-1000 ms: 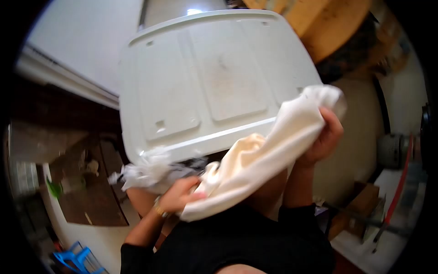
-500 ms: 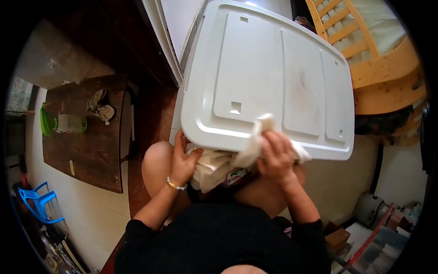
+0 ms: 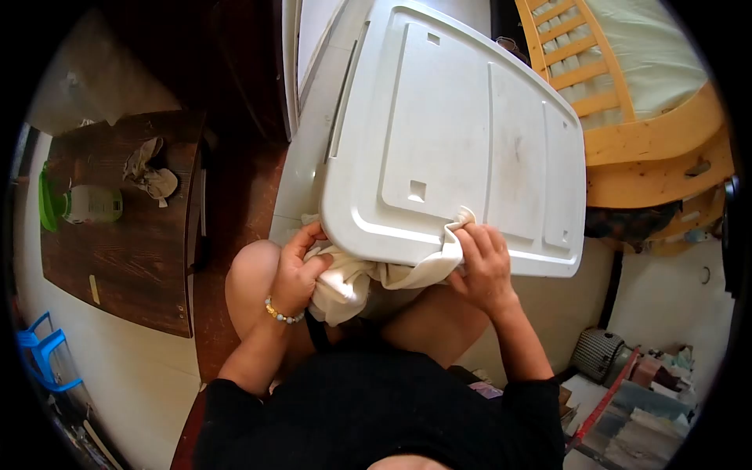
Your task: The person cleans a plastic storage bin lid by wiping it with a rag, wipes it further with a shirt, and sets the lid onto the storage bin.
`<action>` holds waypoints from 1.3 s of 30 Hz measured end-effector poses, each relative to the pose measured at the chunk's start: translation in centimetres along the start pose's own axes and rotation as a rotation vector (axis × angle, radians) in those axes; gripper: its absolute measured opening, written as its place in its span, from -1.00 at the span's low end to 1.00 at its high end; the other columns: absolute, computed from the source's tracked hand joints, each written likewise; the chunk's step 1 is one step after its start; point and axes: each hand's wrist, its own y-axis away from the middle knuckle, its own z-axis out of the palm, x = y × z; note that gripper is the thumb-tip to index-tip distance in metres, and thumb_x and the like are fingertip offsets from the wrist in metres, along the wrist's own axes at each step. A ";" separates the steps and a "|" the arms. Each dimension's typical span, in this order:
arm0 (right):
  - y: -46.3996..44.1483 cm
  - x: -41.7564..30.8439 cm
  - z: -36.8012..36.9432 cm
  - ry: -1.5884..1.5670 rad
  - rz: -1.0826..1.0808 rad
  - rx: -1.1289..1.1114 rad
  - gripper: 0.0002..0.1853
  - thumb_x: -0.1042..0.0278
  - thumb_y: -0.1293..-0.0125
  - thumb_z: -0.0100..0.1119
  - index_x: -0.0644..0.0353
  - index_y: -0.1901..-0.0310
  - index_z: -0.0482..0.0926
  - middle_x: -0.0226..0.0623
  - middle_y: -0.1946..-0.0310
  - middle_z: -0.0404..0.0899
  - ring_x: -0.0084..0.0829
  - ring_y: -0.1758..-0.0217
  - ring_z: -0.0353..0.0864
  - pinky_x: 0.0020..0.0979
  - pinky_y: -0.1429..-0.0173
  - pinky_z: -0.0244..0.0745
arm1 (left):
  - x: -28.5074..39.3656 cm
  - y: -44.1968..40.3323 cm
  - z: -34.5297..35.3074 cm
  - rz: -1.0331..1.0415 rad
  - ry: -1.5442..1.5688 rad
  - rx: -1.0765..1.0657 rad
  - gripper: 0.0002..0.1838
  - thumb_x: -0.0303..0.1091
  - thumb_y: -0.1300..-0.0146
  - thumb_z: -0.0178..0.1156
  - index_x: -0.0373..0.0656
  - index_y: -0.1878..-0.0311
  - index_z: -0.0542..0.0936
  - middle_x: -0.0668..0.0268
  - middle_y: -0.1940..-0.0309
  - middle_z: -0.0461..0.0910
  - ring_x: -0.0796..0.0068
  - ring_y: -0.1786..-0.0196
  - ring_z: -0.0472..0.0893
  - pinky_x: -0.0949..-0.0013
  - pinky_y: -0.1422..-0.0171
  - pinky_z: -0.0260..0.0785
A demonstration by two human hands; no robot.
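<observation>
A cream-white cloth (image 3: 339, 290) lies bunched between my knees and at the near edge of a large white plastic lid (image 3: 446, 133). The fingers of my left hand (image 3: 296, 274) are closed round the cloth's left part, beside the lid's near left corner; a beaded bracelet is on that wrist. With my right hand (image 3: 483, 265) I grip the other end of the cloth, which comes up over the lid's near rim. The fingertips of both hands are partly hidden by the folds.
At the left stands a dark wooden table (image 3: 117, 243) with a cap (image 3: 153, 172) and a green-and-clear container (image 3: 92, 205). A blue plastic chair (image 3: 47, 352) is at lower left, a wooden bed frame (image 3: 650, 145) at upper right, and a woven basket (image 3: 597, 354) at lower right.
The cloth, first stretched out between both hands above the lid's near edge, is now bunched low by the knees. The white plastic bag seen at the left earlier no longer shows.
</observation>
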 end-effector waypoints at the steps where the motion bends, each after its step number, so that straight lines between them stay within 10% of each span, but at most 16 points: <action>1: 0.0 -0.8 0.1 0.065 0.004 0.007 -0.31 0.15 0.21 0.38 0.28 -0.03 0.46 -0.11 -0.01 0.42 -0.12 -0.06 0.42 -0.17 -0.13 0.34 | -0.1 0.0 0.0 -0.006 0.010 -0.006 -0.45 -0.62 -0.07 0.01 -0.36 -0.22 0.39 0.25 0.02 0.50 0.44 -0.10 0.45 0.42 -0.25 0.25; 18: -3.7 -6.4 4.1 0.078 -0.170 0.095 -0.51 0.54 0.01 0.13 0.41 -0.05 0.47 -0.01 -0.13 0.40 -0.01 -0.15 0.38 -0.16 -0.23 0.31 | 0.0 0.8 -1.1 -0.087 0.039 -0.162 -0.42 -0.63 -0.04 -0.01 -0.29 -0.24 0.42 0.34 0.00 0.48 0.52 -0.08 0.44 0.46 -0.17 0.29; 23: -13.6 -12.9 3.4 0.187 -0.126 -0.249 -0.22 0.30 -0.02 0.13 0.63 -0.26 0.20 0.29 -0.37 0.03 0.18 -0.49 -0.09 -0.02 -0.54 -0.22 | -0.6 0.6 -1.8 -0.137 0.141 -0.038 -0.47 -0.59 -0.07 -0.07 -0.30 -0.20 0.42 0.28 -0.02 0.51 0.48 -0.05 0.47 0.44 -0.17 0.31; 27: -12.8 -11.7 4.5 -0.058 -0.137 -0.017 -0.40 0.37 -0.10 0.04 0.55 -0.18 0.34 0.24 -0.32 0.18 0.06 -0.46 0.09 -0.05 -0.48 0.04 | -0.1 1.3 0.4 -0.043 0.295 0.142 -0.48 -0.57 -0.04 -0.03 -0.34 -0.17 0.38 0.23 0.07 0.54 0.47 0.05 0.50 0.44 -0.12 0.34; 34: 2.0 -0.3 2.4 -0.007 -0.100 0.119 -0.59 0.39 -0.28 0.02 0.15 -0.18 0.48 -0.25 -0.24 0.44 -0.37 -0.34 0.38 -0.28 -0.42 0.27 | -1.4 2.7 1.4 -0.136 -0.451 -0.513 -0.64 -0.48 -0.09 0.12 -0.37 0.01 0.53 0.18 0.10 0.60 0.44 0.05 0.56 0.41 -0.10 0.37; 39: 13.5 11.2 -2.4 0.360 0.251 0.231 -0.58 0.25 -0.10 0.26 0.26 0.01 0.59 -0.28 -0.09 0.56 -0.18 -0.07 0.53 -0.22 -0.26 0.35 | -1.0 3.4 5.2 -0.134 -0.430 -0.575 -0.67 -0.45 -0.15 0.18 -0.37 0.02 0.53 0.20 0.12 0.60 0.49 0.06 0.56 0.45 -0.07 0.37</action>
